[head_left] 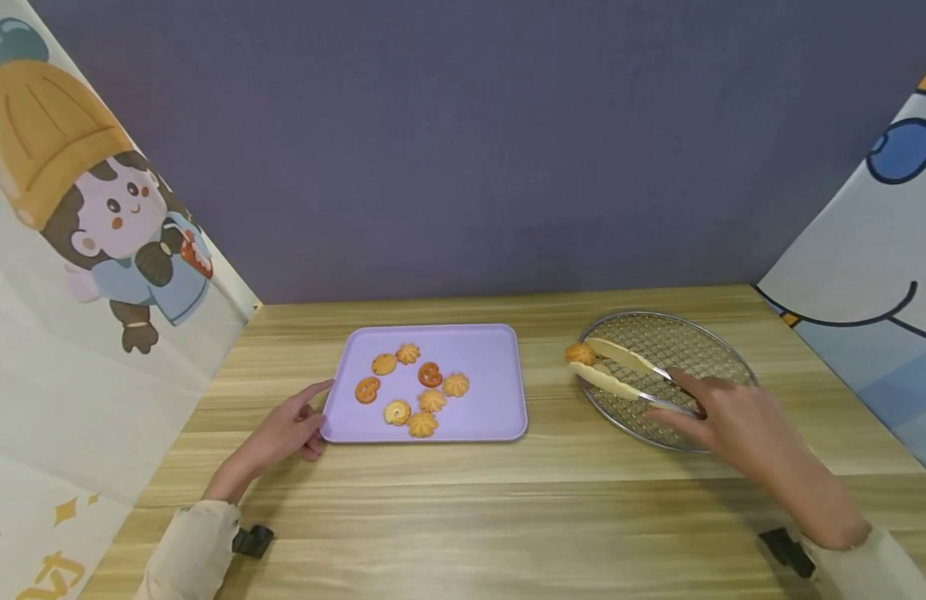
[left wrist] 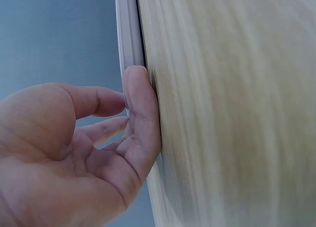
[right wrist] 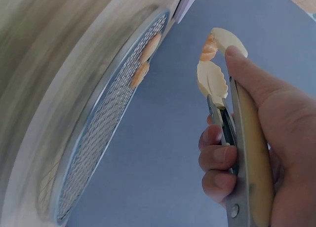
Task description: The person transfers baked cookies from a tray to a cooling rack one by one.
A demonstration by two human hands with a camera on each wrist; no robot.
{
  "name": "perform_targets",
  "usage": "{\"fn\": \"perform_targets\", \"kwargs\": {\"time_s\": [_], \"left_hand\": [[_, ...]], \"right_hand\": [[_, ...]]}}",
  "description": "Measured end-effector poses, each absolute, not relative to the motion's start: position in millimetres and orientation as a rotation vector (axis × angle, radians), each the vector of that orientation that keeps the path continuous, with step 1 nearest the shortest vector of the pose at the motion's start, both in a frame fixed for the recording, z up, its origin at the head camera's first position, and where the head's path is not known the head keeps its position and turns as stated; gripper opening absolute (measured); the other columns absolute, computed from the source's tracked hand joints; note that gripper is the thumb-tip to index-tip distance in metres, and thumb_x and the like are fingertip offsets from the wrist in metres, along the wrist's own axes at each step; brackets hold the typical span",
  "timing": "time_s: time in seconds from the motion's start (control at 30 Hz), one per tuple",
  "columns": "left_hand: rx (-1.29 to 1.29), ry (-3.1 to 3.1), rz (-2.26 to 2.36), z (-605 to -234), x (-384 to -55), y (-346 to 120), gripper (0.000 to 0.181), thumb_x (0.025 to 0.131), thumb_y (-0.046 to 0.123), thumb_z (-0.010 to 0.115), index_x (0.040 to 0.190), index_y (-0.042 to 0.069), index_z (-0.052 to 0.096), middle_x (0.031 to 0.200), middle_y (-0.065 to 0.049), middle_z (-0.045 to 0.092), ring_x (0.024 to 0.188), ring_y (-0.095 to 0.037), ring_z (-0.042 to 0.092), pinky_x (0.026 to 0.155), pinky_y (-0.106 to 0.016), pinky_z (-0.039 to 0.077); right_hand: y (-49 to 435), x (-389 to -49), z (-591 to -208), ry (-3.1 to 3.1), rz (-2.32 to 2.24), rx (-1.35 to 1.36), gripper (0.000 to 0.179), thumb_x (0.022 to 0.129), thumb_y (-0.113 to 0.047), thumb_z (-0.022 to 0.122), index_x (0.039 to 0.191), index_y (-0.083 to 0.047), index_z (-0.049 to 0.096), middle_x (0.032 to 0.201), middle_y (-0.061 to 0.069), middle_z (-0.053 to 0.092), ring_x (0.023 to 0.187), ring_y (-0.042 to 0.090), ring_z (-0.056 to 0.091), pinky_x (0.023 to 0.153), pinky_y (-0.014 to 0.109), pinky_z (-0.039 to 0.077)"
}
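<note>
My left hand (head_left: 286, 429) holds the left edge of a lilac tray (head_left: 493, 350), its thumb and fingers at the rim near the front corner. Several cookies lie scattered on the tray, among them a pretzel-shaped cookie (head_left: 430, 374) and a swirled cookie (head_left: 456, 384). My right hand (head_left: 740, 417) grips metal tongs with cream scalloped tips (head_left: 608, 382). Between those tips is a swirled golden cookie (head_left: 580, 354), above the left rim of a round wire mesh rack (head_left: 688, 350). In the right wrist view, more cookies (right wrist: 140, 74) lie on the mesh.
The tray and rack stand side by side on a wood-grain table (head_left: 463, 517), with a strip of tabletop between them. A dark blue-grey panel (head_left: 463, 167) rises behind. Printed panels with cartoon figures (head_left: 155, 233) flank both sides.
</note>
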State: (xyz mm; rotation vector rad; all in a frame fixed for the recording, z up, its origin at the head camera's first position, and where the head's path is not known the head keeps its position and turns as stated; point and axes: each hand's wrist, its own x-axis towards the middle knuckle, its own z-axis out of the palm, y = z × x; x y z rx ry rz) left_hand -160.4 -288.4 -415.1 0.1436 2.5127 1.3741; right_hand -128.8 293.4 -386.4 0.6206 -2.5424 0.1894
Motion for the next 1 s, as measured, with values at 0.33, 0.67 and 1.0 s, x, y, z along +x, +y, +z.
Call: {"fn": "perform_targets", "kwargs": {"time_s": [0.33, 0.67, 1.0], "left_hand": [[0.152, 2.514, 1.376, -415.2, -159.9, -289.1, 0.06, 0.101, 0.002, 0.047, 0.156, 0.0, 0.022, 0.085, -0.018, 0.055, 0.066, -0.024, 0.063, 0.058, -0.037, 0.062], [0.164, 2.514, 1.372, -414.4, -160.8, -289.3, 0.06, 0.102, 0.002, 0.046, 0.157, 0.001, 0.022, 0.085, -0.018, 0.055, 0.066, -0.024, 0.063, 0.058, -0.037, 0.062], [0.14, 2.515, 1.37, -414.7, -160.1, -289.1, 0.061, 0.101, 0.003, 0.047, 0.157, 0.002, 0.022, 0.086, -0.018, 0.054, 0.067, -0.024, 0.063, 0.059, -0.037, 0.062]], "right_hand": [[313.6, -134.6, -391.4, -2.637, 0.224, 0.473, 0.064, 0.079, -0.045, 0.08, 0.122, -0.001, 0.066, 0.062, 0.004, 0.06, 0.044, 0.009, 0.039, 0.034, 0.026, 0.028], [330.3, -137.5, -394.3, -2.697, 0.171, 0.394, 0.061, 0.084, -0.047, 0.075, 0.119, 0.003, 0.065, 0.045, -0.006, 0.036, 0.039, 0.011, 0.033, 0.032, 0.025, 0.023], [344.0, -142.3, -401.7, -2.768, 0.177, 0.334, 0.06, 0.085, -0.049, 0.073, 0.115, 0.003, 0.065, 0.046, -0.002, 0.038, 0.04, 0.014, 0.038, 0.032, 0.029, 0.027]]}}
